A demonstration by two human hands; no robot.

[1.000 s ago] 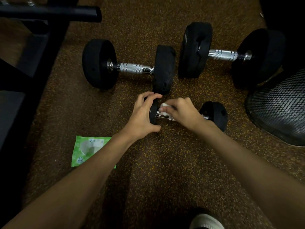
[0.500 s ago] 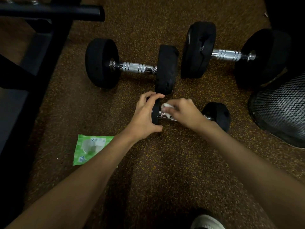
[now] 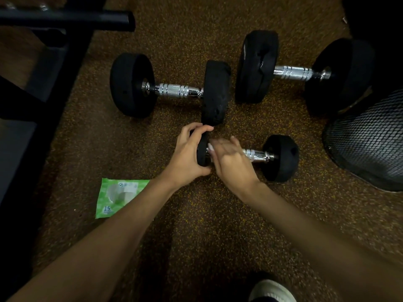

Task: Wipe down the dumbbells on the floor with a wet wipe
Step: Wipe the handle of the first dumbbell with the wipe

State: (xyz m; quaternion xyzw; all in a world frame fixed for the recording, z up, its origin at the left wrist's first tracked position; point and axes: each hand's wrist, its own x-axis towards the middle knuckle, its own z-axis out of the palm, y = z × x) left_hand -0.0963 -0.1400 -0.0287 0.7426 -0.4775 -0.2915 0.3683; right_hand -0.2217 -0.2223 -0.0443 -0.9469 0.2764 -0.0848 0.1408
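A small dumbbell [image 3: 281, 158] with black heads and a chrome handle lies on the speckled brown floor [image 3: 196, 225]. My left hand [image 3: 187, 155] grips its left head. My right hand [image 3: 231, 160], blurred, holds a white wet wipe [image 3: 210, 147] against the handle beside that head. Two larger dumbbells lie behind: the left large dumbbell [image 3: 172, 90] and the right large dumbbell [image 3: 294, 71].
A green wet-wipe pack [image 3: 117, 197] lies on the floor under my left forearm. A black mesh basket [image 3: 368, 140] stands at the right. A dark bench frame [image 3: 65, 20] fills the upper left. A white shoe [image 3: 270, 290] shows at the bottom edge.
My right hand has turned on the handle and uncovered more chrome on its right side; it is now blurred. My left hand keeps its grip on the left head.
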